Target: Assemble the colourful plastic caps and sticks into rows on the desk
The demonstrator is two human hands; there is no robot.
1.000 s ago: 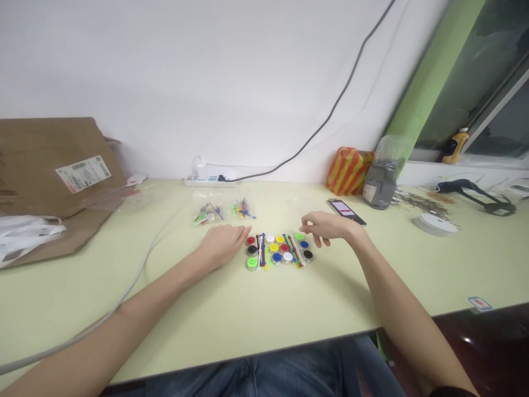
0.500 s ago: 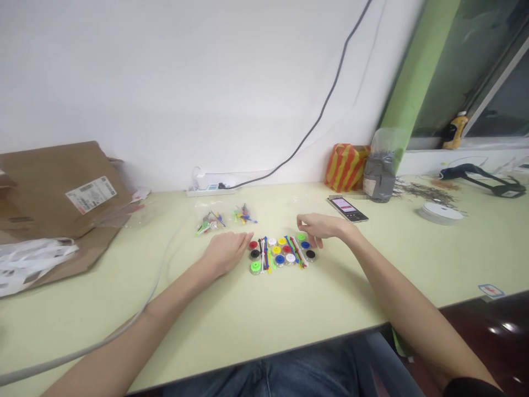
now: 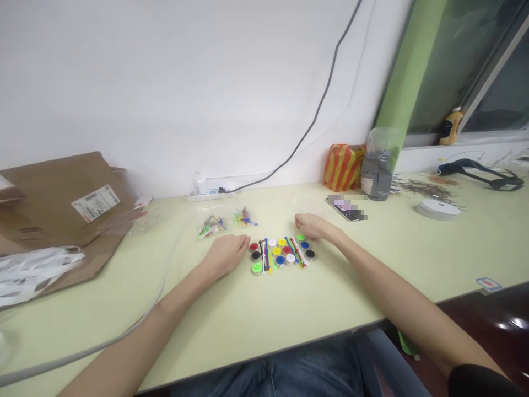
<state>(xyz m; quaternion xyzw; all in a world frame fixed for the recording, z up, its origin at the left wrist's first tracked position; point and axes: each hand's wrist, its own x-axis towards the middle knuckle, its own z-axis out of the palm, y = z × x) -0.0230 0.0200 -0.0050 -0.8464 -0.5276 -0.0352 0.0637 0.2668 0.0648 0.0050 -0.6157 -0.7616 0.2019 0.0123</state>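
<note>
On the table lies a group of small round discs with coloured tops and clear bases; a yellow disc (image 3: 276, 251) is near its middle. Thin plastic arrows (image 3: 265, 256) form a bundle on the left side, and more arrows (image 3: 297, 253) slant on the right. My left hand (image 3: 226, 255) rests on the table with fingers closed, close beside the red disc (image 3: 253, 247). My right hand (image 3: 312, 225) is curled just behind the green disc (image 3: 301, 237) and blue disc (image 3: 305, 245). Nothing shows in either hand; the fingertips are partly hidden.
Two clear bags of small coloured parts (image 3: 212, 225) lie behind my left hand. A phone (image 3: 346, 208), a striped bag (image 3: 344, 168) and a white spool (image 3: 438, 209) are to the right. Cardboard (image 3: 61, 204) stands left. A grey cable (image 3: 136, 330) crosses my left forearm.
My right hand has drawn its fingers in and back from the right-hand discs. My left hand stays beside the red disc. The discs and arrows keep their arrangement; the view has shifted slightly.
</note>
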